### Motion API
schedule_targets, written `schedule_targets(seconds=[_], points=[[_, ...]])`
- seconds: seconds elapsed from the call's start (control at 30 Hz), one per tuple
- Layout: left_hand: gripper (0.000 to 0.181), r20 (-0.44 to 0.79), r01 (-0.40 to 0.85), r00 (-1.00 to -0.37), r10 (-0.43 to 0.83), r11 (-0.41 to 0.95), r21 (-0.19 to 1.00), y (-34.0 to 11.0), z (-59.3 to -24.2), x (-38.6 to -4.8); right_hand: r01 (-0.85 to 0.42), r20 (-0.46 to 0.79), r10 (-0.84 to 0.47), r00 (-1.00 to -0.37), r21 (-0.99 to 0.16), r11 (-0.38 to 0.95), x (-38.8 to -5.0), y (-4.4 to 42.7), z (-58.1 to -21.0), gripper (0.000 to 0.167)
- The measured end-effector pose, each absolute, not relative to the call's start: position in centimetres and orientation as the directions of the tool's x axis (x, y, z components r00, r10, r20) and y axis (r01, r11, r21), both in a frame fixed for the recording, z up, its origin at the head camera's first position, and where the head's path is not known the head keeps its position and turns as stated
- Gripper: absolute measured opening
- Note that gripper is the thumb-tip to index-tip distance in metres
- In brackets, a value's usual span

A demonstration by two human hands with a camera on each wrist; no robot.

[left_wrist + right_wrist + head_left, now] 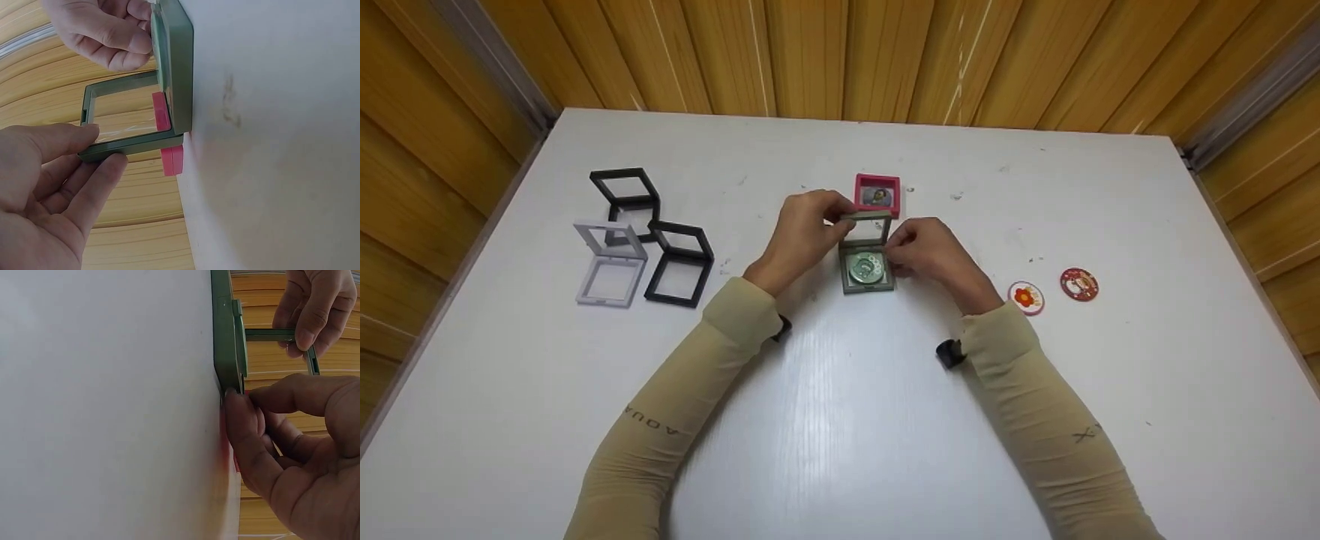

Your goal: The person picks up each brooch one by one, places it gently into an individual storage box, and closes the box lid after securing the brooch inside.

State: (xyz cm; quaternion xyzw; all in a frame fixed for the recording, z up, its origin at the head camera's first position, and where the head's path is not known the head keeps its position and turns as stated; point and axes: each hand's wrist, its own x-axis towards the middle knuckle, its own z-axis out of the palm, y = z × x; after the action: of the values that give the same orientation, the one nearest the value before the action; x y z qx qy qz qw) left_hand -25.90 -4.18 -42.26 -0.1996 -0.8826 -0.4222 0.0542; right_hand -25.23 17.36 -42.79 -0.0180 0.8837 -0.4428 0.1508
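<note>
A green hinged display frame [868, 288] lies on the table with its lid raised and clear film in both halves. On its lower half rests a round green badge [865, 268], seen edge-on in the right wrist view. My left hand [810, 229] pinches the raised lid between thumb and fingers at its upper left corner. Thumb and forefinger of my right hand [931, 251] pinch the right edge of the lower half, close to the hinge; the fingertips partly hide that edge. Just behind the lid sits a pink frame [891, 179] with a picture inside.
At the left stand two black frames [678, 301] [646, 201] and a white frame [611, 301], all with raised lids. On the right lie a white badge with a red flower [1025, 298] and a red badge [1079, 285]. Wood-patterned panels [877, 60] border the white table [840, 435].
</note>
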Motion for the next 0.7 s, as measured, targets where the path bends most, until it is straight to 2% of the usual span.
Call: schedule_targets(seconds=[0.43, 0.7], points=[[0.018, 0.257, 0.388, -0.919, 0.3, 0.559, 0.733, -3.89, -42.4, -25.75, 0.12, -0.277, -0.155, -0.948, -0.765, 0.633, -25.28, 17.61, -42.9, 0.011], [0.019, 0.242, 0.366, -0.928, 0.284, 0.564, 0.741, -3.77, -42.28, -25.55, 0.224, -0.355, -0.125, -0.926, -0.786, 0.576, -25.37, 17.71, -42.8, 0.015]])
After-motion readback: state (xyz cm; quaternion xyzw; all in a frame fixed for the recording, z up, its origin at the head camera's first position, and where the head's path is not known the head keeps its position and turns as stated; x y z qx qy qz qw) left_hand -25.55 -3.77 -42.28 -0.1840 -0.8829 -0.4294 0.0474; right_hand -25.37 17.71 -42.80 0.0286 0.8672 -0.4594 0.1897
